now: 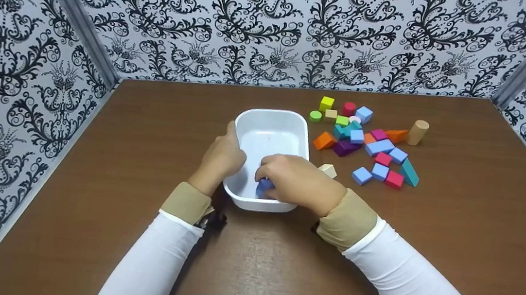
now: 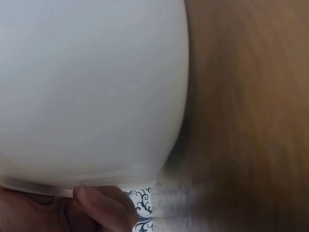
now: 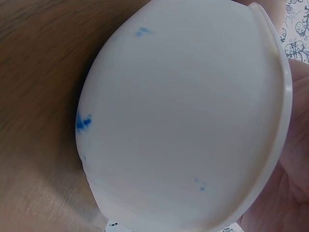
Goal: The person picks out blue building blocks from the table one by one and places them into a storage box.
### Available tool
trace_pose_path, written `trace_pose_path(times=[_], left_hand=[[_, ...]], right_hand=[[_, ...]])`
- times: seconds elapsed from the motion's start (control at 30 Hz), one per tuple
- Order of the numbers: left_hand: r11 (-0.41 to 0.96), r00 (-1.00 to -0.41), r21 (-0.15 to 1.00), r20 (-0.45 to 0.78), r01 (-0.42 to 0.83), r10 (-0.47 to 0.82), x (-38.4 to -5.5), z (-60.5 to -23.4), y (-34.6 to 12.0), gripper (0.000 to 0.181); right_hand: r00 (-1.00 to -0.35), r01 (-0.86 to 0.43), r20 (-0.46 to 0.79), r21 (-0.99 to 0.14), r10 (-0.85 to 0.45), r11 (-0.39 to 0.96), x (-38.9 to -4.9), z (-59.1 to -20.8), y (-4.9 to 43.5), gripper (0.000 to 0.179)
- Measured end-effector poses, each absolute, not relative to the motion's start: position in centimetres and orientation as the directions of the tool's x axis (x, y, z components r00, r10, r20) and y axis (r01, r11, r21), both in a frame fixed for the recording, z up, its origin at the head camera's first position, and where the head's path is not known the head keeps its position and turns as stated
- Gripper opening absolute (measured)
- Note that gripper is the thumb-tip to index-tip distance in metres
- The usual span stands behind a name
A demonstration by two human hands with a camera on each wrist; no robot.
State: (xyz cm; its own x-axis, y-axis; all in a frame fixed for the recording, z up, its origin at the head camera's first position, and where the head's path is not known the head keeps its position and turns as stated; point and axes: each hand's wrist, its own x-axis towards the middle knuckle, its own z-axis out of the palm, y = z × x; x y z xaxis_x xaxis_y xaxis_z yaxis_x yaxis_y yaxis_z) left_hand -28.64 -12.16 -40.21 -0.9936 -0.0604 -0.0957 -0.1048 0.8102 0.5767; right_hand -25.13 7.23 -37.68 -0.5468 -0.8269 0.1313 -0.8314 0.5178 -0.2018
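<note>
A white plastic tub stands on the table in the head view. My left hand grips its left rim, and in the left wrist view the fingers press up at the rim from outside. Over the near right part of the tub reaches my right hand, pinching a blue block low inside. The fingers cover part of that block. In the right wrist view the tub's outer wall, with blue smudges, hides most of the right hand.
Right of the tub lies a loose group of coloured blocks: an orange block, a purple block, a teal triangle, several blue ones and a wooden cylinder. A cream block sits beside the right hand. Patterned walls bound the table.
</note>
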Motion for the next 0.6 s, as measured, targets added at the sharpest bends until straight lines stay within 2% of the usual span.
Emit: trace_pose_path(times=[0.37,0.6], left_hand=[[0.802,-0.993,0.586,-0.104,-0.111,-0.061,-28.7,-40.2,-12.2,0.085],[0.804,-0.992,0.584,-0.107,-0.116,-0.065,-28.7,-40.2,-12.1,0.084]], right_hand=[[-0.587,-0.798,0.097,-0.238,-0.804,0.554,-25.3,-36.6,7.8,0.029],[-0.624,-0.771,0.074,-0.217,-0.778,0.598,-25.5,-35.6,8.6,0.032]])
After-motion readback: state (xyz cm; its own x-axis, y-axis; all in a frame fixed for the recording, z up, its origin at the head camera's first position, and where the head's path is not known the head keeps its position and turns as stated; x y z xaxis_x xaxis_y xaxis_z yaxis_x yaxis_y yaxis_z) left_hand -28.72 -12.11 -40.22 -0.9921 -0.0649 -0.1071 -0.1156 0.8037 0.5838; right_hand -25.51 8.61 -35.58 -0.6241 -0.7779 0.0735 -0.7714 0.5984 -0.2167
